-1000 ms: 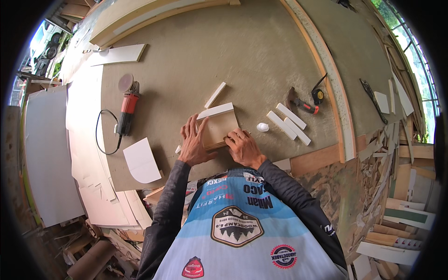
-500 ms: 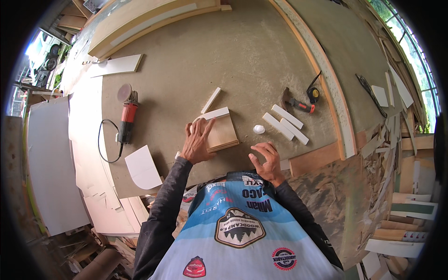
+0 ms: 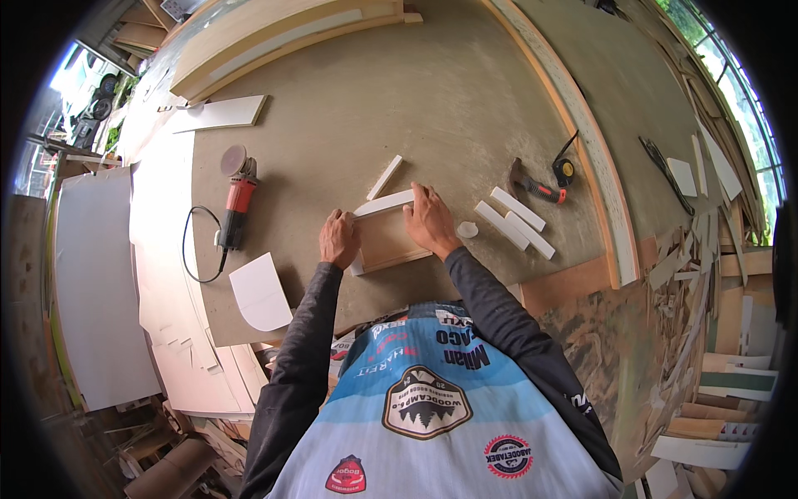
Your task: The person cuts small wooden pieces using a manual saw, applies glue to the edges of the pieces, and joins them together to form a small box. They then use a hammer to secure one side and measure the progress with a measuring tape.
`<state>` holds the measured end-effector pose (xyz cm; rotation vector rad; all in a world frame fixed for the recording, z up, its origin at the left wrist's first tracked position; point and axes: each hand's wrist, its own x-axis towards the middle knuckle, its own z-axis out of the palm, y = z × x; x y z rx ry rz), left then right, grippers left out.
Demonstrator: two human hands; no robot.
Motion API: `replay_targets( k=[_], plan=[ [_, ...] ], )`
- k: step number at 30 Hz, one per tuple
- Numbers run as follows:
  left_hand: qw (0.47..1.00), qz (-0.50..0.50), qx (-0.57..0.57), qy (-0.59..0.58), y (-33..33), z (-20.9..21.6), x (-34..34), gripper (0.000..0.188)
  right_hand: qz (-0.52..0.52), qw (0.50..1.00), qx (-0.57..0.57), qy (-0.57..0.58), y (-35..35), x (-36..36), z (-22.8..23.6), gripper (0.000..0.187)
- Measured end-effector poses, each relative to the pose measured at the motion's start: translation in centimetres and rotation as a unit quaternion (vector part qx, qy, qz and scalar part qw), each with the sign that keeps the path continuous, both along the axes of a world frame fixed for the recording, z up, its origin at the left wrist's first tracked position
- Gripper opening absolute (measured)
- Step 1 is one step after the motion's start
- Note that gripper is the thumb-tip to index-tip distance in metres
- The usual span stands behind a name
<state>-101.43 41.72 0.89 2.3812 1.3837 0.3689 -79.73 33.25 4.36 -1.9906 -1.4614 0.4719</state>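
In front of me on the table lies a shallow wooden box [image 3: 397,235] with a white strip [image 3: 386,203] along its far side. My left hand [image 3: 339,239] is closed on its left end, fingers curled over the far left corner. At the far right corner my right hand [image 3: 431,220] is closed on the box and the end of the white strip. The palms partly hide both ends of the box. Just beyond it lies a loose white stick [image 3: 385,177]. A small white cap-like piece [image 3: 468,229] sits beside my right wrist.
An angle grinder [image 3: 240,200] with a looped cord lies to the left, above a curved white panel [image 3: 260,293]. On the right are several white strips [image 3: 501,225], a hammer [image 3: 539,186] and a tape measure [image 3: 564,171]. A long wooden rail [image 3: 573,108] runs along the right.
My right hand has moved up and left onto the box's far right corner. My left hand has slid from its far edge to the left end. The box's recessed inside now shows.
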Motion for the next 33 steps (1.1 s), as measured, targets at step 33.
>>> replay_targets(
  k=[33],
  plan=[
    [0.952,-0.004,-0.019,-0.306,-11.6,6.0,-6.3,0.067,0.09,0.962,0.082,0.244,-13.1,2.6,5.2,0.07]
  ],
)
